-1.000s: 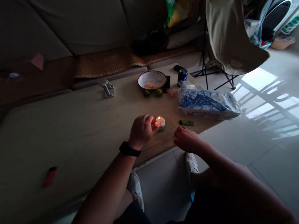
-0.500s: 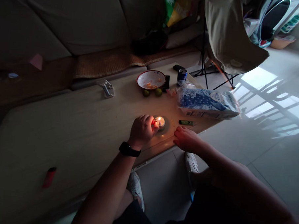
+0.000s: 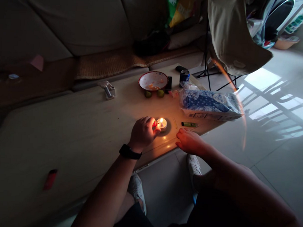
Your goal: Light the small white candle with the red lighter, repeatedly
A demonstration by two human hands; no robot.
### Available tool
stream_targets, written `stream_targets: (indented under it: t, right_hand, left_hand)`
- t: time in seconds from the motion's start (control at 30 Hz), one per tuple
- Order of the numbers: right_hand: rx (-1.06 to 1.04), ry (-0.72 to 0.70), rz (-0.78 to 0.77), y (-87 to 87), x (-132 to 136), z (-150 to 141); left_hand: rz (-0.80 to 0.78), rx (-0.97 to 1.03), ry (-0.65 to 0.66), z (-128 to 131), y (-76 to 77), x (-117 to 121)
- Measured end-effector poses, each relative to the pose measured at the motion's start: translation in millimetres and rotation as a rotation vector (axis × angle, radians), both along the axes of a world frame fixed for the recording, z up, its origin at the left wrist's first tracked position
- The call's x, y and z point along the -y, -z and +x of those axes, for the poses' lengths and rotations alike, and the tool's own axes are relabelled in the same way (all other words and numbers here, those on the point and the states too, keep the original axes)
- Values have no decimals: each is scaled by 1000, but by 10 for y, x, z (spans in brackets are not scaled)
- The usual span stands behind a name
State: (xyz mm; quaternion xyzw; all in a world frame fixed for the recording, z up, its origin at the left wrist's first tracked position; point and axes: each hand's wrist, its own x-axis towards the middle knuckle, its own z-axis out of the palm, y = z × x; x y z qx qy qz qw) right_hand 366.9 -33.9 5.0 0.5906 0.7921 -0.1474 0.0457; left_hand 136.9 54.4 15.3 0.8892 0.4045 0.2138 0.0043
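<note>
Here, my left hand [image 3: 142, 134] grips a red lighter [image 3: 155, 124] just beside a round candle [image 3: 164, 126], with a flame [image 3: 161, 120] showing at the candle's top. The candle stands near the front edge of the tabletop [image 3: 90, 131], toward its right front corner. My right hand [image 3: 191, 141] is at that edge, fingers curled; whether they grip anything, I cannot tell. A small green item [image 3: 188, 124] lies just beyond them, nearer the corner.
</note>
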Motion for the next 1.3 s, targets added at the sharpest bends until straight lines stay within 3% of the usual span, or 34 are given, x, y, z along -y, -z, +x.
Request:
stream_targets:
  t: [0.33,0.53,1.07,1.3]
  right_hand:
    - [-5,-4,12,32,-9,4]
    - [-3,-17,23,66,-14,14]
    - [-15,-11,35,76,-20,27]
    - [-11,-18,33,87,-23,28]
  left_hand:
    - [0,224,30,-278,-42,71]
    - [-117,335,22,-506,-37,165]
    - [-144,258,-41,-877,77,191]
    - [-149,247,-34,-903,64,198]
